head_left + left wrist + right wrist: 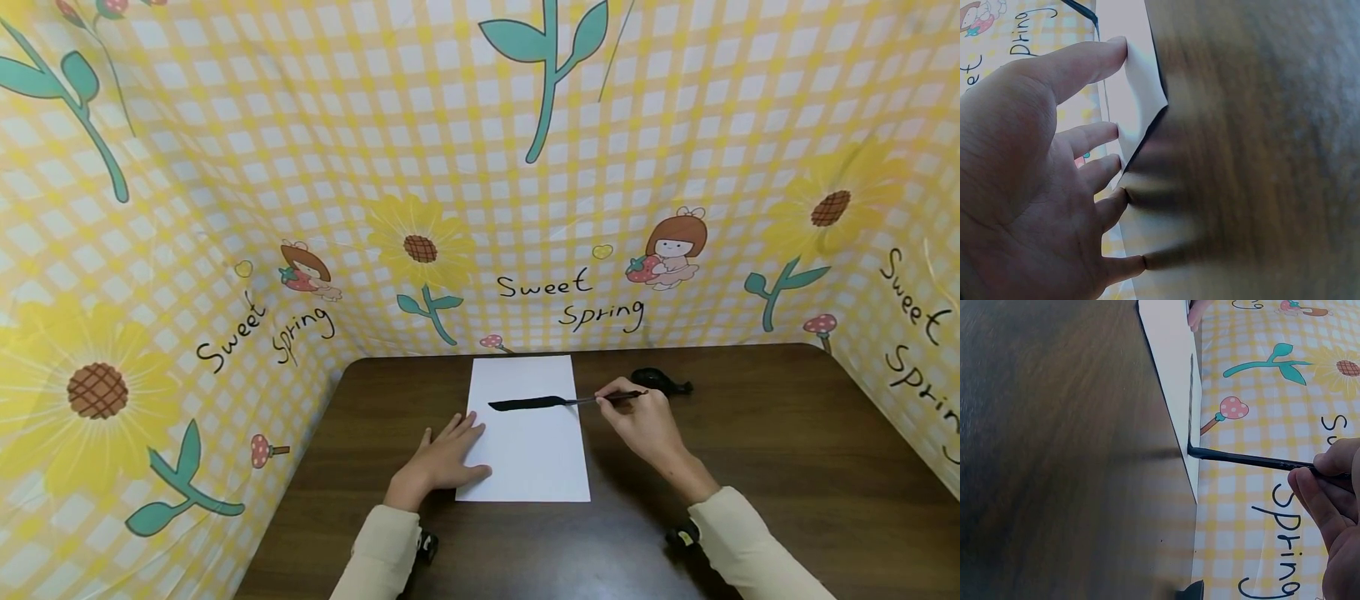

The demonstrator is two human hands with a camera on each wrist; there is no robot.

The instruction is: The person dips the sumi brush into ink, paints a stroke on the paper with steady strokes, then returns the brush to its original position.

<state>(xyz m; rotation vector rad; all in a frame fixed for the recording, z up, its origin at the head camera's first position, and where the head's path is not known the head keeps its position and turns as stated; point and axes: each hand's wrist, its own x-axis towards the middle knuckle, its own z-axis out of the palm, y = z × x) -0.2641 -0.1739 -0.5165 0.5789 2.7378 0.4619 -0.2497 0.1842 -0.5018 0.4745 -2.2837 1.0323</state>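
Note:
A white sheet of paper (525, 462) lies on the table, with a thick black stroke (528, 403) across its upper half. My right hand (647, 423) pinches the dark handle of a paintbrush (1247, 460) between thumb and fingers. The brush tip touches the paper at the stroke's right end, close to the sheet's right edge. Spread fingers of my left hand (444, 460) rest on the paper's left edge. In the left wrist view, the fingertips (1116, 130) of that hand sit along the sheet and beside it on the table.
Behind my right hand lies a glossy black object (649, 382) with a narrow end, partly hidden. The dark wooden table (780, 442) is enclosed by a yellow checked cloth (525, 200) at the back and sides. Black devices (427, 546) sit at the wrists.

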